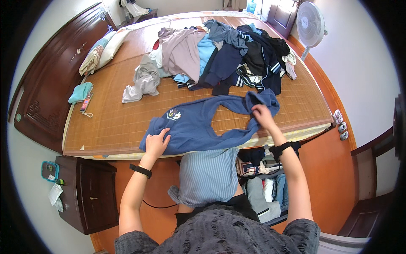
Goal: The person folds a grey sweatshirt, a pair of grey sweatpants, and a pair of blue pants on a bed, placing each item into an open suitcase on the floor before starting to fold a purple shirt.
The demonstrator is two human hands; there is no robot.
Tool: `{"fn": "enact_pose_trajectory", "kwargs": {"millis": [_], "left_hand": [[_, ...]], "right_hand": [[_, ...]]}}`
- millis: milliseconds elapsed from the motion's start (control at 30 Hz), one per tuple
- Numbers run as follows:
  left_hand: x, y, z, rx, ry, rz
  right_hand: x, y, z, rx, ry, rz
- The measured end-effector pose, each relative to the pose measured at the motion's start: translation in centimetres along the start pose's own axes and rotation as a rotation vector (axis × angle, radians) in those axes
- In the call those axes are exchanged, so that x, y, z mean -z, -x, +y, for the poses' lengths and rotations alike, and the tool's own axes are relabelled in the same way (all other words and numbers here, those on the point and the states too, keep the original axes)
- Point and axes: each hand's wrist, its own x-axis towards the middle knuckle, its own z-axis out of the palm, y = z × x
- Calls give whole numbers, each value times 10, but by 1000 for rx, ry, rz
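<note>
A pair of blue sweatpants (187,122) with a small cartoon patch lies spread sideways near the bed's front edge. Its waist end is to the left, and the two legs curve to the right around a gap. My left hand (157,143) rests on the fabric near the waist, thumb and forefinger apart; whether it pinches the cloth cannot be told. At the far end of the legs, my right hand (264,116) has its fingers bent on the bunched cloth, slightly blurred. Across my lap lies a blue-and-white striped cloth (209,176).
A heap of clothes (222,57) covers the bamboo mat's (108,123) far middle, with a grey garment (144,79) beside it. A phone (86,103) lies left. An open case of folded clothes (266,193) sits below right. A nightstand (92,193) and fan (311,23) flank the bed.
</note>
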Motion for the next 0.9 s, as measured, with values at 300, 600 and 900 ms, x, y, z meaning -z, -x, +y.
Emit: {"fn": "enact_pose_trajectory", "kwargs": {"millis": [300,600,900], "left_hand": [[13,26,2,40,-53,-12],[30,-3,-28,63,198,112],[11,-7,-81,341,367,-114]], "right_hand": [[17,60,-1,-100,599,14],[46,7,-66,151,617,211],[-76,-14,-125,382,81,-28]]}}
